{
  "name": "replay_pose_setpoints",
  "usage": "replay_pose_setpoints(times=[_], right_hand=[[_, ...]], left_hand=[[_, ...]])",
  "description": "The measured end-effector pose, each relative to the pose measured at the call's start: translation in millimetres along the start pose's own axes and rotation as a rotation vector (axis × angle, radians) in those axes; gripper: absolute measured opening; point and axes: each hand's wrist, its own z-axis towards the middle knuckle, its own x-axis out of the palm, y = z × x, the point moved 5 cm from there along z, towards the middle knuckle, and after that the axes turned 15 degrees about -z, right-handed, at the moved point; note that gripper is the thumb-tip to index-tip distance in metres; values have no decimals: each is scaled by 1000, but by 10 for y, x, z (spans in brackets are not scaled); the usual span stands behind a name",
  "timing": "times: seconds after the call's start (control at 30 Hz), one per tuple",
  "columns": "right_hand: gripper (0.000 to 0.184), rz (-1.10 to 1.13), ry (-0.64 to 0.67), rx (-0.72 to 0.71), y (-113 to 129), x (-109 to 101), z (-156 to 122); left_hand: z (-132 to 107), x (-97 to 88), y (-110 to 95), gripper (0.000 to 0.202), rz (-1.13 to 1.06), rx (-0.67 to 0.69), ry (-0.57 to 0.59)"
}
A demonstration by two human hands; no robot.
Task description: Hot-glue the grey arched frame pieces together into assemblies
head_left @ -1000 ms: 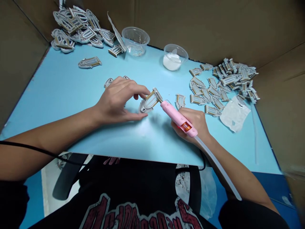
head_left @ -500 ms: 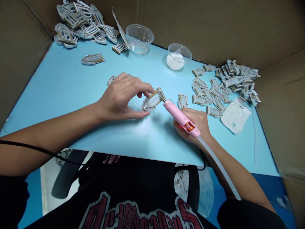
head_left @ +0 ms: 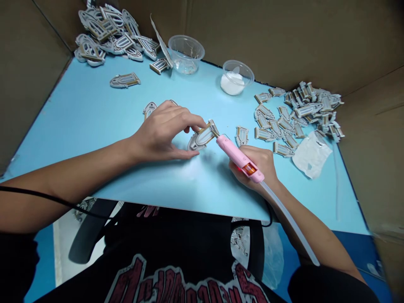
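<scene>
My left hand (head_left: 168,132) pinches a small white and gold arched piece (head_left: 202,136), shaped like a little window frame, between thumb and fingers. The piece is tilted, its flat end pointing up and right. Wrapped around a pink hot glue gun (head_left: 239,156) is my right hand (head_left: 260,164). The gun's metal nozzle meets the flat end of the piece; whether glue is coming out I cannot tell. A translucent glue stick (head_left: 292,223) trails from the gun's rear. Another arched piece (head_left: 149,109) lies partly hidden behind my left hand, and one more (head_left: 242,136) rests beyond the gun.
Arched pieces are heaped at the back left (head_left: 107,35) and at the right (head_left: 315,105). Along the back stand a clear plastic tub (head_left: 186,52) and a tub with white material (head_left: 232,82). A crumpled white sheet (head_left: 311,155) lies near the right edge. A black cable (head_left: 38,194) crosses my left forearm.
The view has shifted slightly. Both hands keep their hold, and the nozzle stays at the flat end of the piece.
</scene>
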Motion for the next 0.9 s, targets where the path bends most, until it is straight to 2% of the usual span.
replay_pose_setpoints(times=[0.1, 0.33, 0.5, 0.67, 0.9], right_hand=[[29, 9, -20, -11, 3, -6, 6], [28, 17, -68, -39, 32, -26, 6], [25, 31, -34, -20, 20, -21, -9], [26, 25, -45, -21, 8, -34, -14], [30, 13, -86, -45, 32, -52, 5]], left_hand=[[4, -27, -16, 40, 19, 67, -21], [18, -45, -46, 37, 4, 112, -50], [14, 2, -23, 38, 12, 22, 5], [30, -67, -73, 40, 6, 127, -73], [53, -53, -117, 36, -5, 104, -51]])
